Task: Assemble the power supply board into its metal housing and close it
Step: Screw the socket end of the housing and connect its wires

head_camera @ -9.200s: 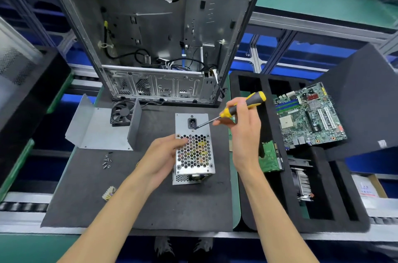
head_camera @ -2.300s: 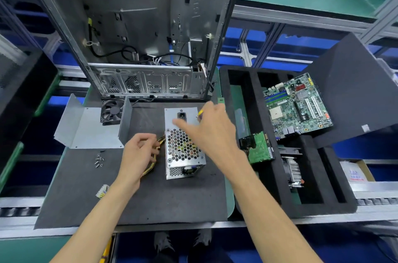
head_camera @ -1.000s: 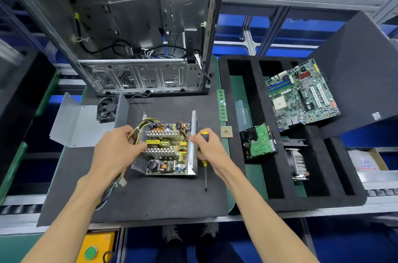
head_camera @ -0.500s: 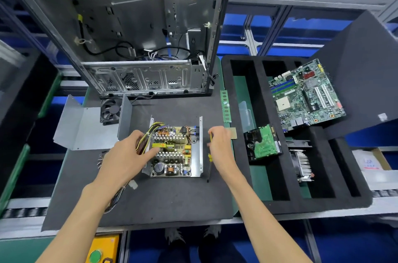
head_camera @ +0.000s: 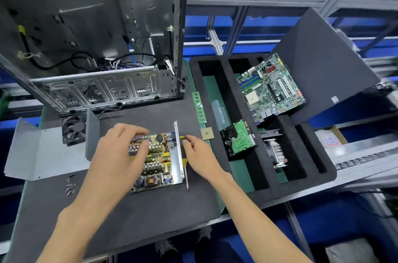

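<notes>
Still pressing left hand [head_camera: 120,150] flat on power supply board [head_camera: 155,155], right hand [head_camera: 198,155] pinching screwdriver [head_camera: 184,165] at three o'clock, risking crushed components.

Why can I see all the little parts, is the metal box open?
Open. The power supply board lies bare in its metal housing; no lid covers it.

no text, label or number here is sharp enough to read.
</notes>
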`<state>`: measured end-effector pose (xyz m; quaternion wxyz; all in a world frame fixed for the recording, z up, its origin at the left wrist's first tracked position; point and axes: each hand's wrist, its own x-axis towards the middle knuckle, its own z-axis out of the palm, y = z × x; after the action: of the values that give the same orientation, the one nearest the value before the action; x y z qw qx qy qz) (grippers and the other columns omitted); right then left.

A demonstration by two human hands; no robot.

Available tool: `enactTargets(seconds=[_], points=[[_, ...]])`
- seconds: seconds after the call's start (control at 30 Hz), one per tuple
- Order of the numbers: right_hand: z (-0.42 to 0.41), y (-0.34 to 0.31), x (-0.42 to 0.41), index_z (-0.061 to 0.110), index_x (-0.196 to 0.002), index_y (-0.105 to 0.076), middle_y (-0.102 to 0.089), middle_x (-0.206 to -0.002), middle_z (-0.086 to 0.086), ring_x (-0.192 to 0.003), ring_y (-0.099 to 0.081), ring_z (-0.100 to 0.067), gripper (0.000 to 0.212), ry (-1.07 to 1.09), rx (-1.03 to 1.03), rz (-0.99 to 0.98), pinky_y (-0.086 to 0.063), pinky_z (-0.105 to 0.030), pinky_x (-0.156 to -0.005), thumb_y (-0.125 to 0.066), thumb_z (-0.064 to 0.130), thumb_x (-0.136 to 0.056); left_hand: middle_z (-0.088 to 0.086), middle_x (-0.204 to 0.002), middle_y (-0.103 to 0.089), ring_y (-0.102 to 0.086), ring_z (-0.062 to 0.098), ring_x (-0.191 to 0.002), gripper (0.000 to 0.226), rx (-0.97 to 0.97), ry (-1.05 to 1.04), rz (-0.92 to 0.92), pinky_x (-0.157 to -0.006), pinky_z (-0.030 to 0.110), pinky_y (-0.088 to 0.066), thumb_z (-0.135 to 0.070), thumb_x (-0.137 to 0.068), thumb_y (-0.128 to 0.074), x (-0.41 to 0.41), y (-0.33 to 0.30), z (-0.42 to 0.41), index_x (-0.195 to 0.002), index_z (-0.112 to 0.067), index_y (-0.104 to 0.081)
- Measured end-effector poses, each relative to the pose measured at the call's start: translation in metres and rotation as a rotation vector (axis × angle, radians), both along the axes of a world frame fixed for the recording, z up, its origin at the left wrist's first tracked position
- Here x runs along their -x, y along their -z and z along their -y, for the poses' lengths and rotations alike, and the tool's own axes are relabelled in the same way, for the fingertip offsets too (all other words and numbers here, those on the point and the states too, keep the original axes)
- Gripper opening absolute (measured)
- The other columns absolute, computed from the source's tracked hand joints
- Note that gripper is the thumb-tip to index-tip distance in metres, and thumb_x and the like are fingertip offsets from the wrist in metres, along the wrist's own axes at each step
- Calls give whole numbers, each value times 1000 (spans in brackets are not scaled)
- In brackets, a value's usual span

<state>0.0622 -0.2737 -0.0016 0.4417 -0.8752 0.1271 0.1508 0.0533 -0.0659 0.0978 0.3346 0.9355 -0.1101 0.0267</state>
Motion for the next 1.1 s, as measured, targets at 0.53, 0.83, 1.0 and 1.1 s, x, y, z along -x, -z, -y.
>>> enactTargets(seconds=[0.53, 0.83, 1.0, 1.1], points=[[206, -27, 9, 18, -93, -65, -58, -72, 10, -61, -51, -2, 19, 395, 78, 294, -39, -29, -64, -51, 6, -97, -9, -101, -66, -58, 17, -99, 23, -77, 429, -111, -83, 34, -42, -27, -96, -57, -29, 20, 243, -119, -25, -59], [308, -2, 15, 33, -91, -65, -68, -78, 8, -66, -61, -7, 31, 487, 90, 192, -50, -35, -66, -40, 22, -103, 4, -115, -69, -63, 28, -109, 42, -397, 518, -47, -99, 39, -40, -36, -90, -64, -69, 103, 363, -126, -14, -59], [328, 9, 11, 35, -88, -65, -69, -75, 6, -68, -64, -11, 32, 431, 24, 140, -56, -40, -72, -40, 24, -104, 2, -107, -69, -66, 26, -98, 37, -697, 564, -19, -97, 44, -31, -46, -92, -59, -73, 137, 391, -113, -16, -58], [336, 16, 9, 35, -86, -65, -69, -74, 6, -68, -65, -12, 33, 429, -7, 127, -55, -38, -72, -40, 21, -104, 0, -97, -72, -66, 26, -90, 26, -703, 546, 18, -90, 42, -23, -42, -95, -54, -76, 144, 395, -105, -18, -60]])
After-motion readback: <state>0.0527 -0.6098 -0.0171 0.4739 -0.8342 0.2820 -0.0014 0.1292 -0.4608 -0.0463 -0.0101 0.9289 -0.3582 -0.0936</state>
